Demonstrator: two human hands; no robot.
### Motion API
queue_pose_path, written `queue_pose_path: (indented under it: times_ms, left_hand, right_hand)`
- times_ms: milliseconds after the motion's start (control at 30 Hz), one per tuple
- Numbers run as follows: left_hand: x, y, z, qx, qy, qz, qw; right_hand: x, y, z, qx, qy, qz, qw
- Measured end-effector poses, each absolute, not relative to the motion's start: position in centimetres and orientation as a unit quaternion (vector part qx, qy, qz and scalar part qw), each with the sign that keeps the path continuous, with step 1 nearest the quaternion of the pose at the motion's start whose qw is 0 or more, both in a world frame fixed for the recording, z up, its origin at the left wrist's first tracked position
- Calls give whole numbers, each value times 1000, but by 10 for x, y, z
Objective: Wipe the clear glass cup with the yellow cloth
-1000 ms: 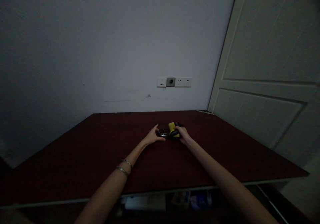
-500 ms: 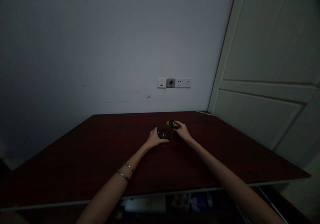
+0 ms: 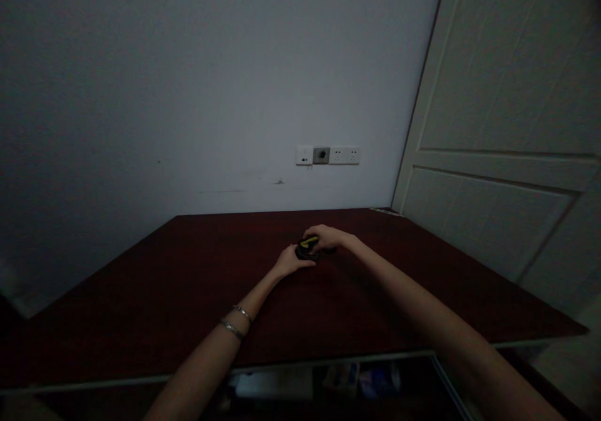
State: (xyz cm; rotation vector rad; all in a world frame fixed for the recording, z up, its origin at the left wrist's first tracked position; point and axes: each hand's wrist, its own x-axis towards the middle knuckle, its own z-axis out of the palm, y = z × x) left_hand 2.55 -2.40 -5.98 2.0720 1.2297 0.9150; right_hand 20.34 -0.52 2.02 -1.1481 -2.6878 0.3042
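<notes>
Worktop (image 3: 225, 252): bowl (image 3: 303, 255) best kept steady, cupped from eight o'clock by left hand (image 3: 289, 261); yellow item (image 3: 308, 242) gripped from two by right hand (image 3: 325, 237)

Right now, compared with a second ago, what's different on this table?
The right hand has moved left, carrying the yellow-and-black object from beside the dark round dish to over or into it; which, I can't tell. Nothing was visibly let go. The left hand stays curved around the dish.
</notes>
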Motion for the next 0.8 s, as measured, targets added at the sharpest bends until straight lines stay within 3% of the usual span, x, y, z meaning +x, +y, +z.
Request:
queue_pose_path:
  times_ms: [433, 800]
  left_hand:
    - [25, -24, -60, 760, 462, 347, 297]
    - [25, -28, -56, 764, 476, 334, 281]
  right_hand:
    - [190, -1, 13, -349, -933, -23, 83]
    - [173, -22, 20, -505, -854, -104, 71]
